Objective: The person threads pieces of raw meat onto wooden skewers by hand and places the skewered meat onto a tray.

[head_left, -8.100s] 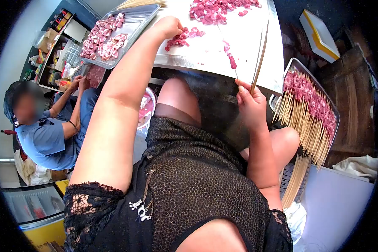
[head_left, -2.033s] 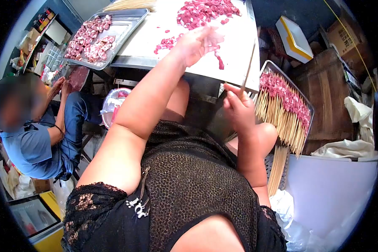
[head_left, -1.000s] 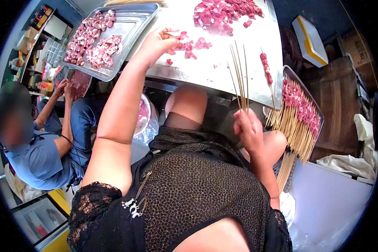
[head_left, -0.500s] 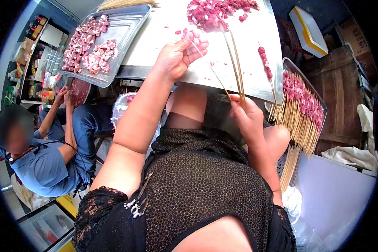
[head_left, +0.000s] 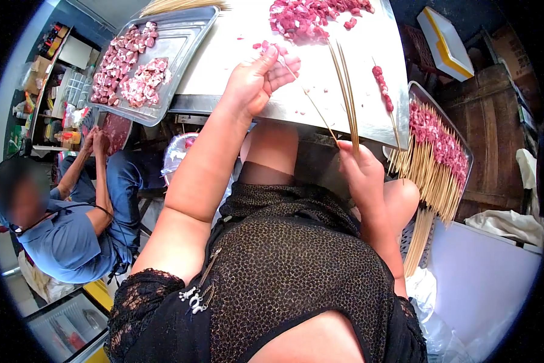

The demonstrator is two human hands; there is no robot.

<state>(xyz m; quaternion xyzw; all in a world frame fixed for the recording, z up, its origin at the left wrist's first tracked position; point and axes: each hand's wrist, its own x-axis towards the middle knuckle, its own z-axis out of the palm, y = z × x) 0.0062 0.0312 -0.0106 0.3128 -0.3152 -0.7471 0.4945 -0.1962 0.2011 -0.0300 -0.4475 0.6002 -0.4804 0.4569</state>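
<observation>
My left hand [head_left: 257,81] is over the table's near edge, palm turned up, thumb and forefinger pinching a small piece of raw meat [head_left: 274,49]. A thin wooden skewer [head_left: 318,112] slants from my right hand [head_left: 361,172] up to that pinch; whether its tip is in the meat is too small to tell. My right hand is closed round this skewer's lower end and round several bare skewers [head_left: 348,91] pointing up over the table edge. One loaded meat skewer [head_left: 381,88] lies on the white table [head_left: 223,66], right of the bare ones.
Cut meat [head_left: 302,21] is heaped at the far side. A metal tray [head_left: 190,42] with meat pieces stands at the left, another tray [head_left: 467,158] of loaded skewers at the right. A person in blue [head_left: 66,242] sits at the left, hands together.
My right hand and its bare skewers have shifted slightly to the right. The slanted skewer has moved with them, while my left hand stays nearly in place.
</observation>
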